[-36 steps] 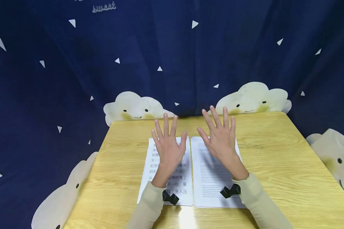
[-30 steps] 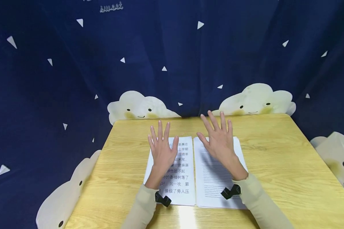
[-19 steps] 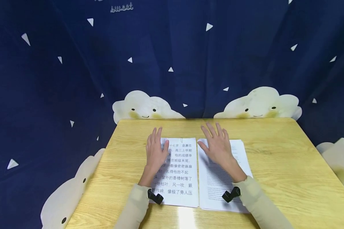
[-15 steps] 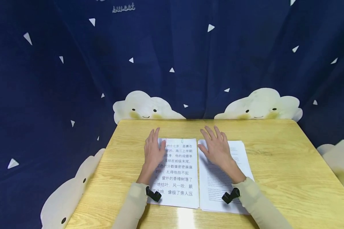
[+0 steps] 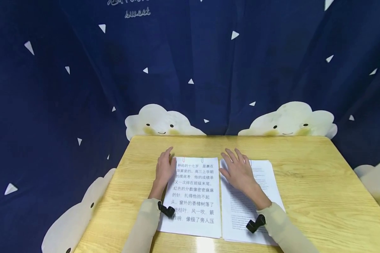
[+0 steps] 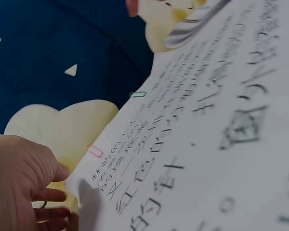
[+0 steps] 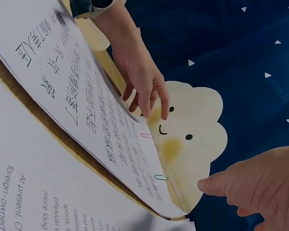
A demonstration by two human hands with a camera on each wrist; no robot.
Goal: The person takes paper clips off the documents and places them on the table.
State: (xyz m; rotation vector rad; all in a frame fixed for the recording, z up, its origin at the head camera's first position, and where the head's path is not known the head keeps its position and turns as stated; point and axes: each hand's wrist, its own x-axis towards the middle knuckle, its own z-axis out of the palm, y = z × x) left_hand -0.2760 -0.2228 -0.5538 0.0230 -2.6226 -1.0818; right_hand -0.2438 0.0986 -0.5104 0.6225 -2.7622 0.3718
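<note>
My left hand (image 5: 164, 170) is at the upper left corner of a stack of paper (image 5: 194, 196) printed with large Chinese characters. In the left wrist view its thumb lies close to that corner, fingers loosely bent; whether it touches cannot be told. A pink paper clip (image 6: 95, 151) and a green paper clip (image 6: 138, 94) sit on the stack's top edge. Above the upper part of a second stack (image 5: 263, 184), printed in small English text, my right hand (image 5: 239, 172) hovers with spread, slightly bent fingers and nothing in them. Another paper clip (image 5: 250, 163) shows just past its fingers.
Both stacks lie side by side, a narrow gap between them, on a wooden table (image 5: 313, 186). Behind stands a dark blue curtain (image 5: 209, 63) with white triangles and smiling clouds. Each wrist wears a small black device (image 5: 166, 210).
Both hands have come down from a raised, spread pose. The left hand has moved left to its stack's corner, uncovering the Chinese text. The head view has shifted slightly.
</note>
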